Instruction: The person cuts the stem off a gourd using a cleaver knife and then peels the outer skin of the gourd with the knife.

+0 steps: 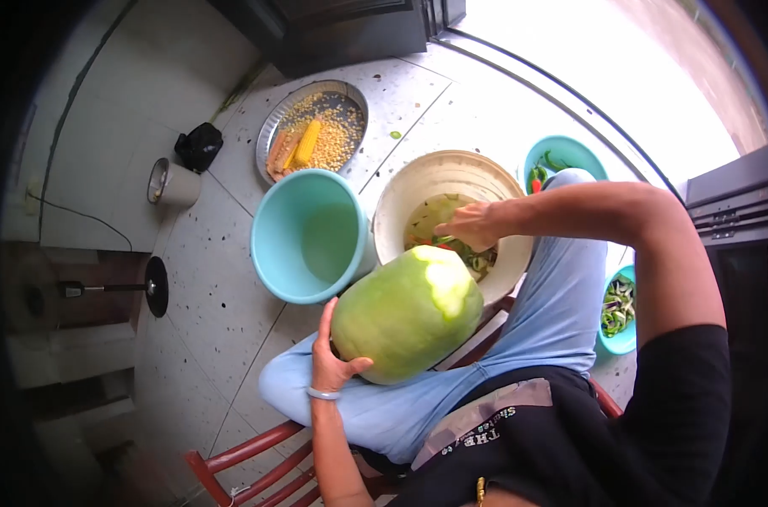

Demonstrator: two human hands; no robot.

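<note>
A large pale-green winter melon (401, 321) rests on my lap, its right end bare of skin in a bright patch. My left hand (332, 359), with a bangle at the wrist, grips the melon's left end, thumb on top. Over the cream bucket (392, 198) is my right hand (473, 226), just beyond the melon and apart from it. Its fingers are curled together, and whatever they may hold is hidden. Inside the bucket, green peelings (475, 258) lie in cloudy water, with a bit of red showing near my right hand.
Left of the bucket stands a turquoise bucket (266, 241). A round metal tray (264, 139) holds corn kernels and a yellow cob (309, 142). Turquoise basins with peppers (538, 177) and cut vegetables (618, 306) sit at right. A red chair (249, 452) is under me.
</note>
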